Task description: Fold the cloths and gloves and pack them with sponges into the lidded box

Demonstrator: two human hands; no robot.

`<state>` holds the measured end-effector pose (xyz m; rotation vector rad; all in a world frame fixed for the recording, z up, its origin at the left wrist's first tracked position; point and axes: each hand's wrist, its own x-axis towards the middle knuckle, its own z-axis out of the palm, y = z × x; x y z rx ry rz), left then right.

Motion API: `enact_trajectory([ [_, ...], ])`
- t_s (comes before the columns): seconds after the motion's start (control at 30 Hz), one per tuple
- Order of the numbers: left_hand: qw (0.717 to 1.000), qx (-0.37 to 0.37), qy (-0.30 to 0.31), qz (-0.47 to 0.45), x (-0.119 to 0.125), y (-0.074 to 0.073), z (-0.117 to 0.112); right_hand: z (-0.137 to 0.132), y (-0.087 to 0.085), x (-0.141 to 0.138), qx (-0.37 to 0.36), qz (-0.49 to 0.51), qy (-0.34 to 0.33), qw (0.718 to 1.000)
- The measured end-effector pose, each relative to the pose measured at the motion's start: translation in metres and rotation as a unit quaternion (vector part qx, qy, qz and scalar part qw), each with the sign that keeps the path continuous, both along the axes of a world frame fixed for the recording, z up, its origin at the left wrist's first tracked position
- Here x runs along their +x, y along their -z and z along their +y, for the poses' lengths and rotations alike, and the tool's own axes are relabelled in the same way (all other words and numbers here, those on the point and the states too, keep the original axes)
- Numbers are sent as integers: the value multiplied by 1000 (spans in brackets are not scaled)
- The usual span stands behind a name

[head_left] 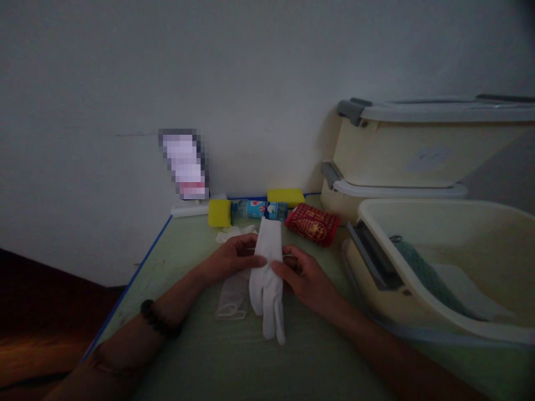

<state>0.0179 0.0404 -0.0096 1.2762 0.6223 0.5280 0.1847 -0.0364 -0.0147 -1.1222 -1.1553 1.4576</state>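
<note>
A white glove hangs between my two hands, its fingers pointing down toward me and its cuff away. My left hand pinches the glove's left edge, thumb on top. From the other side my right hand grips it, thumb on the front and fingers behind, partly hidden. Under and beside the held glove, another white glove lies on the table with its cuff toward me. More white fabric shows behind my left hand; whether it belongs to that same glove I cannot tell.
Behind my hands lie a yellow sponge, a labelled plastic bottle, another yellow block and a red patterned packet. A blurred phone stands back left. At right are an open cream bin holding a green cloth, and stacked lidded boxes.
</note>
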Motion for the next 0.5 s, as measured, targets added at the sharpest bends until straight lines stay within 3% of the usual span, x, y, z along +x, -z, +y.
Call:
enact_trajectory([
  [0.5,1000,7,9,-11,1,3,1,0,1,-1,23,-13,-7,1000],
])
